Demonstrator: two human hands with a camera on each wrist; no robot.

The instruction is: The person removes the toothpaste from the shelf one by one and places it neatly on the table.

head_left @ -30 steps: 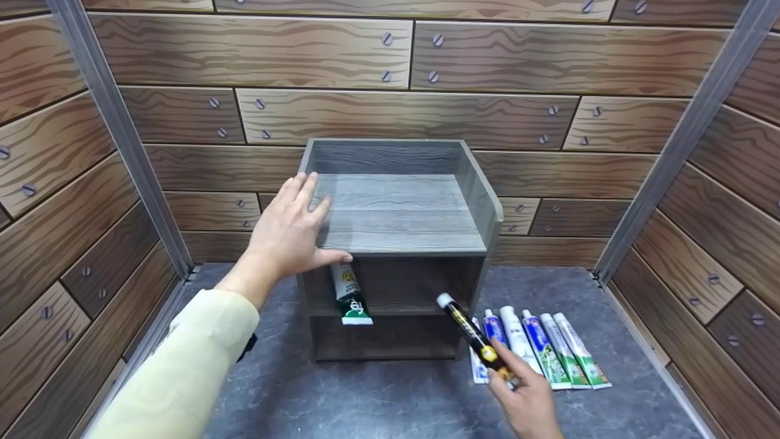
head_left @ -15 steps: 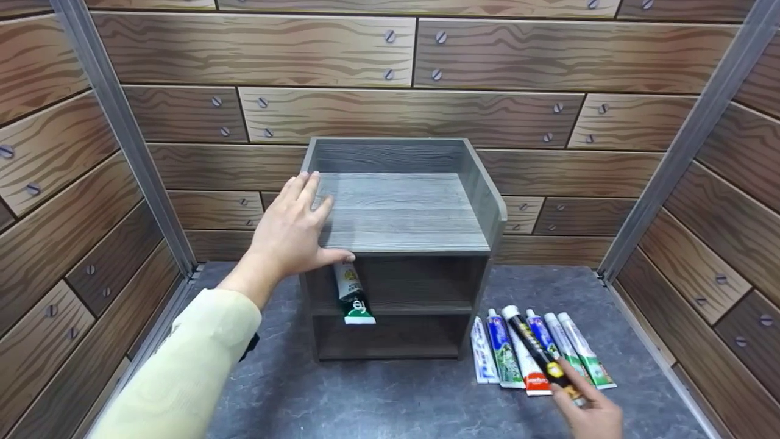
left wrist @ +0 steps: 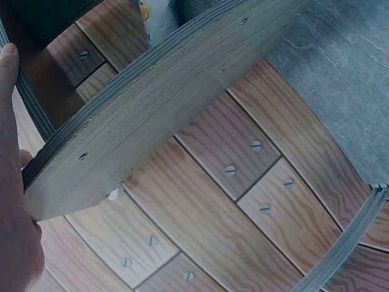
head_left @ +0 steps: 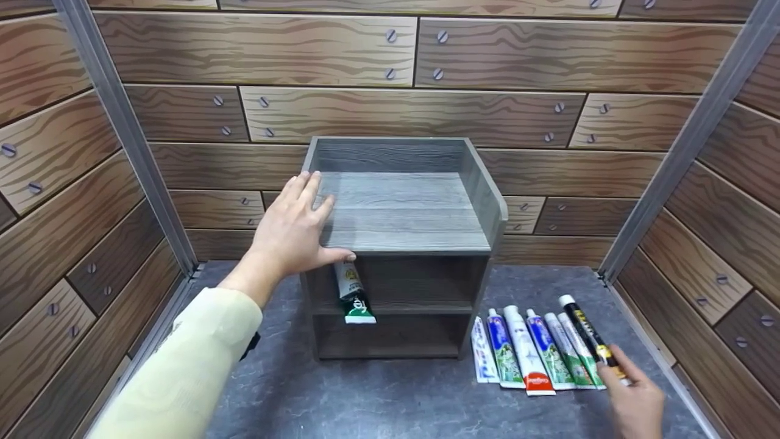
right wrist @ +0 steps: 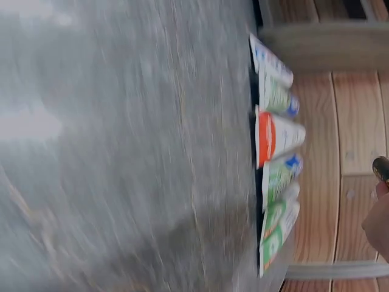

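My right hand [head_left: 637, 399] pinches the lower end of a black toothpaste tube [head_left: 588, 332] with a white cap, at the right end of a row of toothpaste tubes. My left hand [head_left: 291, 228] lies with straight fingers on the left side of a small grey wooden shelf [head_left: 402, 210], its thumb along the front edge of the top board. Below that thumb, a green and white toothpaste tube [head_left: 356, 299] sits in the middle compartment with its flat end sticking out. In the right wrist view only part of the right hand [right wrist: 378, 225] shows.
Several toothpaste tubes lie side by side on the grey floor right of the shelf, among them a white one with a red end [head_left: 527, 350] and a blue and green one [head_left: 503, 347]. Wood-patterned walls [head_left: 341, 52] with metal corner strips [head_left: 682, 134] surround the space.
My right hand has carried the black toothpaste tube rightward, from in front of the shelf, across the row to its right end. My left hand stays on the shelf.
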